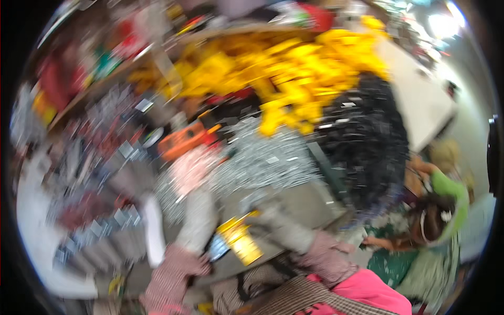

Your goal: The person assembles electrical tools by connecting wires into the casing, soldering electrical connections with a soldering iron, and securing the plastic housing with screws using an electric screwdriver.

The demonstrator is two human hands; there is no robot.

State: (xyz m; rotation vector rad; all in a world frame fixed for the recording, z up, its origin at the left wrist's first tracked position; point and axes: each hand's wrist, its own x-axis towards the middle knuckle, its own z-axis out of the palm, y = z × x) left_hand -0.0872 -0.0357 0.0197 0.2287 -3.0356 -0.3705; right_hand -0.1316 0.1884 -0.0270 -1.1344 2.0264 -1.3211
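Observation:
Motion blur smears the whole view. My left hand [195,170], in a grey and pinkish glove, reaches forward over the edge of a heap of small silvery metal pieces [273,157]. Just beyond its fingers is an orange object [181,142] with dark holes, perhaps a tool; whether I touch it I cannot tell. My right hand [273,218], in a grey glove, is low over the dark worktop [304,205]. Beside its fingertips lies a shiny yellow piece [240,240], with a small blue piece [218,247] to its left. Fingers of both hands are too blurred to read.
Yellow parts [304,58] are piled along the back, and a large heap of black parts [362,142] stands to the right. Grey pieces in rows [100,236] fill the left. A person in a green sleeve [454,205] is close by on the right.

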